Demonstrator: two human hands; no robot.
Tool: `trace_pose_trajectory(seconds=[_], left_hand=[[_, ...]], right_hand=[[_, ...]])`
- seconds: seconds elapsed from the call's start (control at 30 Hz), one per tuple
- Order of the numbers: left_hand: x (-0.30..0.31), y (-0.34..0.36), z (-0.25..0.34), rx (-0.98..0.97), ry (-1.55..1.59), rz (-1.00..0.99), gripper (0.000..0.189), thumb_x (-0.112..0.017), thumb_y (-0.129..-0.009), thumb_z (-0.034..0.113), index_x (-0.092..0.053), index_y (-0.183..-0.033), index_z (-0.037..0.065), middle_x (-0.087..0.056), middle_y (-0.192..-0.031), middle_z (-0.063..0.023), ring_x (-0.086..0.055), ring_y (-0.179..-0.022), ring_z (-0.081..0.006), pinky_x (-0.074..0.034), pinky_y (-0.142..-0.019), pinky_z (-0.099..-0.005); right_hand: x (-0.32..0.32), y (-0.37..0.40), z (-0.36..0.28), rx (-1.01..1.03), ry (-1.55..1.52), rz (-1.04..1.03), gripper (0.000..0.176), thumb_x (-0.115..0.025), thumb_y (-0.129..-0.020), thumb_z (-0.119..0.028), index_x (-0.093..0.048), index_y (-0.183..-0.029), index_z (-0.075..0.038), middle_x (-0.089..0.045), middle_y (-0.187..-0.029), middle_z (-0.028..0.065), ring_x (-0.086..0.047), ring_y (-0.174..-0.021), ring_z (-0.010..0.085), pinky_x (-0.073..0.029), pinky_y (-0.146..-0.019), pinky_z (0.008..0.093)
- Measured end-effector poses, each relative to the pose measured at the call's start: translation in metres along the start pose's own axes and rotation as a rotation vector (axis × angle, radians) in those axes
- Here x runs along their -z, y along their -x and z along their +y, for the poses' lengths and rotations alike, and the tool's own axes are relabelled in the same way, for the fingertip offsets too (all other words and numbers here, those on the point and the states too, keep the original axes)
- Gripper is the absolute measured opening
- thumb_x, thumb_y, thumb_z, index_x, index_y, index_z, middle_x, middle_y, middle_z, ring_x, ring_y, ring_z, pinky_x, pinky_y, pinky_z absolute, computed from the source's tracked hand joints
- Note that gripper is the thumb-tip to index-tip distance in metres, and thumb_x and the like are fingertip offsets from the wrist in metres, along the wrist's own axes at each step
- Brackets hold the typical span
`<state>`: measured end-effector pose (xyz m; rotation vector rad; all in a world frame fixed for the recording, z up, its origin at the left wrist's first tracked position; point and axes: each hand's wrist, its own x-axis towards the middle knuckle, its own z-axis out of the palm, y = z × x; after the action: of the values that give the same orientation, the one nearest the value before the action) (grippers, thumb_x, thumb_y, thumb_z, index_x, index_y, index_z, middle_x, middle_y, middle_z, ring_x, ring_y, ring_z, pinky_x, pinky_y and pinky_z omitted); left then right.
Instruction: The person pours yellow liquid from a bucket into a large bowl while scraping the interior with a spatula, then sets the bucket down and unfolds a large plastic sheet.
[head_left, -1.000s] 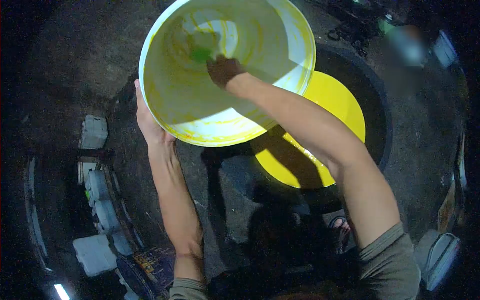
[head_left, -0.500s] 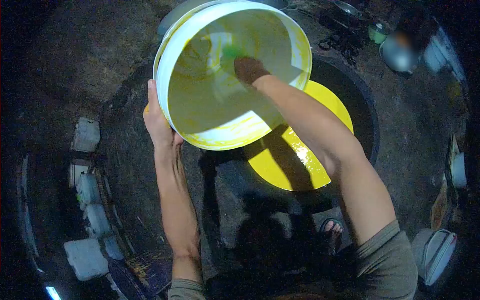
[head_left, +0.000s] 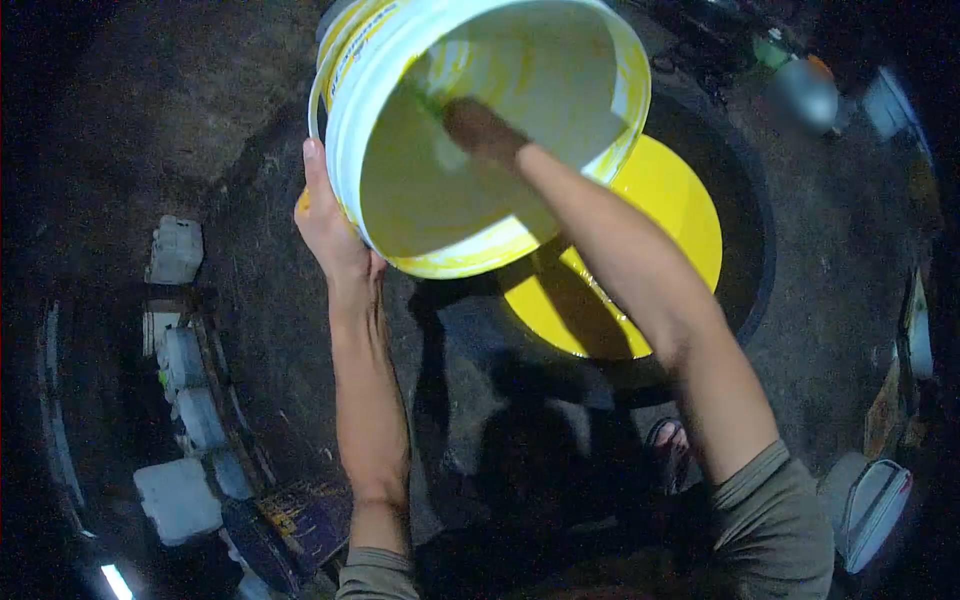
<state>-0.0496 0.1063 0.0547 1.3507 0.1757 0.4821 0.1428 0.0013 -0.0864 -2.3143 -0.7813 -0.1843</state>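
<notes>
A large white plastic bucket (head_left: 348, 150) is tipped on its side, its mouth facing me. Yellow smears streak its inner wall. My left hand (head_left: 338, 228) grips the bucket's left side from below, thumb up along the outer wall. Reaching into the bucket, my right hand (head_left: 483, 130) is closed around a small green object (head_left: 430, 100), too blurred to name, close to the inner wall. Below the bucket and my right forearm lies a round pool of bright yellow liquid (head_left: 680, 215), partly in shadow, inside a wide dark round rim (head_left: 763, 245).
Pale blocky containers (head_left: 178, 500) line the left side beside a dark printed bag (head_left: 305, 520). A grey zipped case (head_left: 875, 510) sits at lower right. A rounded metallic-looking item (head_left: 805, 95) and a light container (head_left: 885, 105) stand at upper right. My sandaled foot (head_left: 672, 440) is on the floor.
The bucket has shifted slightly up and right and turned, showing more of its printed outer side. My right hand and the green object have moved left along the inside.
</notes>
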Motion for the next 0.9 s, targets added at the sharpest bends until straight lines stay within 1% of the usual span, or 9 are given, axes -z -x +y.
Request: trace_pose_trajectory(seconds=[0.13,0.23,0.37,0.43,0.5,0.57,0.7,0.8,0.9], left_hand=[[0.0,0.002,0.0,-0.012,0.09,-0.034,0.043,-0.045,-0.103,0.036,-0.06,-0.119,-0.002,-0.068,-0.104,-0.0116,-0.067,-0.086,-0.0186,-0.056,-0.074,-0.0325],[0.0,0.001,-0.001,-0.052,0.095,-0.053,0.046,-0.045,-0.102,0.037,-0.06,-0.117,-0.004,-0.069,-0.101,-0.0134,-0.068,-0.082,-0.0193,-0.058,-0.071,-0.0326],[0.016,-0.004,-0.015,-0.065,0.101,-0.068,0.045,-0.043,-0.103,0.037,-0.058,-0.122,-0.001,-0.066,-0.109,-0.0128,-0.067,-0.09,-0.0215,-0.057,-0.076,-0.035],[0.016,-0.001,-0.019,-0.031,0.095,0.008,0.044,-0.039,-0.104,0.038,-0.054,-0.128,0.003,-0.062,-0.119,-0.0118,-0.064,-0.101,-0.0231,-0.055,-0.085,-0.0375],[0.013,-0.001,-0.021,-0.019,0.121,0.06,0.044,-0.038,-0.104,0.038,-0.053,-0.129,0.004,-0.061,-0.121,-0.011,-0.062,-0.105,-0.0235,-0.053,-0.089,-0.0386],[0.013,-0.004,-0.015,-0.025,0.16,0.076,0.045,-0.037,-0.105,0.038,-0.051,-0.13,0.004,-0.06,-0.124,-0.0104,-0.06,-0.109,-0.0241,-0.051,-0.095,-0.0397],[0.028,-0.012,-0.023,-0.068,0.091,0.125,0.043,-0.038,-0.105,0.036,-0.052,-0.13,0.004,-0.059,-0.124,-0.0101,-0.061,-0.108,-0.0227,-0.051,-0.092,-0.038],[0.025,-0.007,-0.02,-0.059,0.189,0.036,0.043,-0.038,-0.105,0.036,-0.053,-0.129,0.004,-0.06,-0.124,-0.0101,-0.061,-0.106,-0.0225,-0.052,-0.09,-0.0377],[0.019,-0.005,-0.027,-0.08,0.068,0.024,0.043,-0.039,-0.105,0.036,-0.052,-0.13,0.003,-0.06,-0.124,-0.011,-0.061,-0.108,-0.023,-0.052,-0.091,-0.0381]], right_hand=[[0.056,-0.01,0.015,0.073,0.545,-0.343,0.019,-0.057,-0.08,-0.014,-0.071,-0.085,-0.001,-0.069,-0.086,0.0221,-0.068,-0.081,0.0319,-0.053,-0.071,0.0468],[0.052,-0.012,0.02,-0.026,0.246,-0.337,0.016,-0.06,-0.077,-0.014,-0.071,-0.08,-0.002,-0.068,-0.079,0.0207,-0.067,-0.076,0.031,-0.053,-0.064,0.0451],[0.012,-0.022,0.018,0.522,0.371,-0.227,0.015,-0.06,-0.077,-0.015,-0.069,-0.073,-0.003,-0.065,-0.069,0.0175,-0.063,-0.061,0.0295,-0.05,-0.056,0.0427],[0.007,-0.011,-0.011,0.728,0.491,-0.064,0.007,-0.065,-0.076,-0.007,-0.066,-0.07,-0.008,-0.065,-0.072,0.0124,-0.062,-0.064,0.018,-0.051,-0.061,0.0389],[-0.014,-0.016,-0.035,0.063,-0.496,-0.257,0.006,-0.061,-0.081,-0.009,-0.065,-0.077,-0.007,-0.062,-0.068,0.0114,-0.061,-0.065,0.0174,-0.05,-0.062,0.0376],[-0.023,-0.02,-0.041,-0.261,-0.852,-0.286,0.009,-0.059,-0.083,-0.012,-0.066,-0.084,-0.006,-0.062,-0.074,0.0125,-0.062,-0.07,0.0195,-0.051,-0.066,0.0375],[-0.017,-0.007,0.007,-0.11,-0.395,-0.105,0.025,-0.062,-0.083,-0.021,-0.067,-0.101,-0.004,-0.067,-0.102,0.0187,-0.067,-0.089,0.0292,-0.053,-0.079,0.0397],[0.011,0.003,-0.006,-0.317,-0.17,-0.146,0.017,-0.061,-0.081,-0.015,-0.07,-0.092,-0.005,-0.067,-0.084,0.0146,-0.066,-0.079,0.0262,-0.054,-0.072,0.0389],[-0.015,-0.006,0.016,-0.251,0.041,-0.107,0.013,-0.06,-0.08,-0.012,-0.073,-0.083,-0.007,-0.068,-0.073,0.0135,-0.067,-0.073,0.0274,-0.054,-0.069,0.0393]])
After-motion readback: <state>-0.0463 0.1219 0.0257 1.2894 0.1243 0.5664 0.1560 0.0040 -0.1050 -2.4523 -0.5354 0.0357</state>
